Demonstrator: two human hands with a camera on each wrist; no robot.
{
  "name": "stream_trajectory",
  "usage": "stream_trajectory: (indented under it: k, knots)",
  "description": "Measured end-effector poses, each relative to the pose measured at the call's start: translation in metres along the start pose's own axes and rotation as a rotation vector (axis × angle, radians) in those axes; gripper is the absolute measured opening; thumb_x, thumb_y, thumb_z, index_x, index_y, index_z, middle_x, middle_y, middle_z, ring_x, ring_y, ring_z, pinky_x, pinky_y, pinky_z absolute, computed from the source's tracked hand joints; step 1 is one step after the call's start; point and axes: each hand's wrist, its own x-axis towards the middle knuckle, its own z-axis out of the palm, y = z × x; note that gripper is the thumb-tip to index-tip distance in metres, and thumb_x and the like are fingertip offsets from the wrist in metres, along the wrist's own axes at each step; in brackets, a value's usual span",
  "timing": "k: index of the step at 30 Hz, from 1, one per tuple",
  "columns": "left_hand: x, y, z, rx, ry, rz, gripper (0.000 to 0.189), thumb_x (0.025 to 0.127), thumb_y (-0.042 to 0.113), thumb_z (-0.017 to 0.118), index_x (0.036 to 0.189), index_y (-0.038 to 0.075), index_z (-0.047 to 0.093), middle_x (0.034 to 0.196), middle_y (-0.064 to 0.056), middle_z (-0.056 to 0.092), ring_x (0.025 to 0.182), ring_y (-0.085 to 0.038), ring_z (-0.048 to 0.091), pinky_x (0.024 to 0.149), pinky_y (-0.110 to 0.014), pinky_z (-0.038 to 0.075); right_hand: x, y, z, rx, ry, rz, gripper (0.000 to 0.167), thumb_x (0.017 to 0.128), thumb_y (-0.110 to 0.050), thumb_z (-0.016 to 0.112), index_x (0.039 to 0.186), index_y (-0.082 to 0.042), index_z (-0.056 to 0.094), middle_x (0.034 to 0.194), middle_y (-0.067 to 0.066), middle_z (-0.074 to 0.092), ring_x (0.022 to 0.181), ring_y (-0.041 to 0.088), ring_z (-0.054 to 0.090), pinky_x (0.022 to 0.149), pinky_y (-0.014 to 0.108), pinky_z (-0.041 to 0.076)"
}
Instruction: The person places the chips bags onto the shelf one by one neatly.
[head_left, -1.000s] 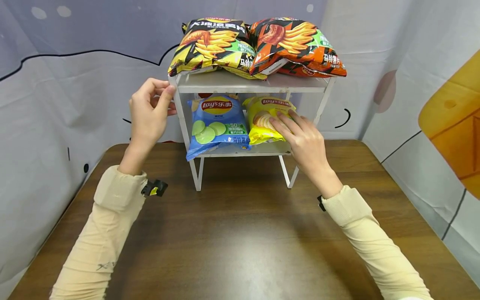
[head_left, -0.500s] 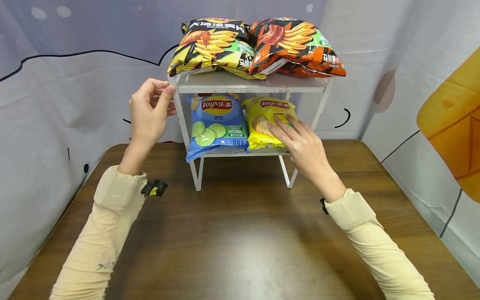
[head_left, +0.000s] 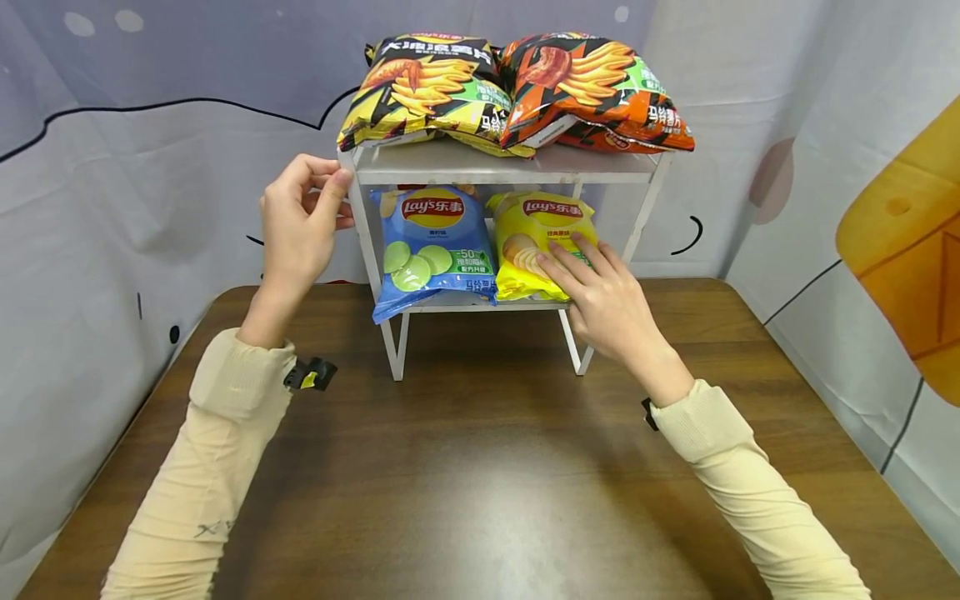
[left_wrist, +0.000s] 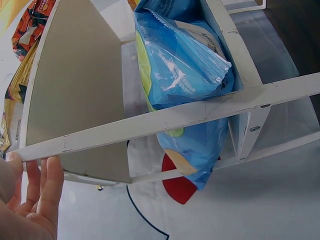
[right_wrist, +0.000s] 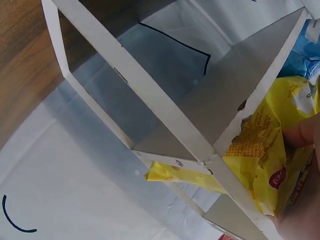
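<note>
My left hand (head_left: pixel 300 217) pinches the upper left front post of a white two-tier rack (head_left: pixel 502 177), thumb on one side and fingers on the other. My right hand (head_left: pixel 611 304) rests with fairly straight fingers on the front of a yellow bag of Lay's potato chips (head_left: pixel 536 225) on the lower shelf. In the right wrist view, a digit (right_wrist: pixel 300 132) touches that yellow bag (right_wrist: pixel 260 155). Left of it leans a blue Lay's chip bag (head_left: pixel 435 237), its lower corner jutting past the shelf edge. The blue bag (left_wrist: pixel 185 60) also shows between the rack's bars in the left wrist view.
On the top shelf lie a black-and-yellow chip bag (head_left: pixel 427 92) and a black-and-orange one (head_left: pixel 592 92), side by side. The rack stands at the back of a brown wooden table (head_left: pixel 480 467). Patterned grey-white cloth (head_left: pixel 187 200) hangs behind.
The yellow bag has shifted slightly down and forward, with more of its front showing. My right hand has moved slightly down; my left hand keeps its place.
</note>
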Motion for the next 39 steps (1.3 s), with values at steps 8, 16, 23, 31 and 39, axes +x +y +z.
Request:
stream_trajectory:
  k: [8,16,23,31,39]
  knots:
    - [-0.001,0.000,0.000,0.002,0.002,-0.001,0.030,0.095,0.021,0.061,0.104,-0.008,0.062,0.074,0.018,0.058,0.056,0.005,0.059,0.056,-0.011,0.057,-0.001,-0.001,0.004,-0.018,0.032,0.014,0.053,0.085,-0.009,0.035,0.133,-0.013,0.056,0.133,0.011,0.059,0.129,0.036,0.048,0.110,0.058,0.037]
    - [-0.001,0.001,0.000,0.011,0.006,-0.013,0.031,0.095,0.021,0.061,0.105,-0.008,0.063,0.075,0.017,0.058,0.056,0.005,0.059,0.056,-0.011,0.056,-0.003,-0.002,0.003,-0.031,0.081,0.019,0.054,0.087,-0.012,0.028,0.135,-0.011,0.053,0.134,0.013,0.058,0.132,0.034,0.045,0.115,0.059,0.029]
    - [-0.001,0.001,-0.001,0.017,0.022,-0.020,0.030,0.094,0.021,0.062,0.105,-0.007,0.064,0.075,0.015,0.057,0.056,0.005,0.059,0.057,-0.010,0.056,-0.007,-0.008,-0.002,-0.013,0.143,0.004,0.052,0.089,-0.011,0.031,0.136,-0.007,0.053,0.132,0.012,0.060,0.131,0.034,0.047,0.116,0.058,0.029]
    - [0.001,0.001,-0.003,0.031,0.027,-0.035,0.029,0.094,0.020,0.063,0.105,-0.006,0.065,0.075,0.015,0.057,0.055,0.006,0.059,0.056,-0.010,0.056,-0.017,-0.019,-0.011,0.003,0.149,-0.024,0.050,0.091,-0.011,0.030,0.134,-0.003,0.054,0.133,0.013,0.059,0.130,0.033,0.049,0.116,0.055,0.031]
    - [-0.002,0.004,-0.004,0.086,0.008,-0.024,0.025,0.095,0.016,0.061,0.109,-0.003,0.065,0.078,0.010,0.058,0.058,0.003,0.060,0.057,-0.009,0.056,-0.035,-0.034,-0.017,0.052,0.199,-0.053,0.043,0.096,-0.017,0.037,0.131,-0.001,0.056,0.131,0.014,0.061,0.126,0.034,0.052,0.109,0.058,0.038]
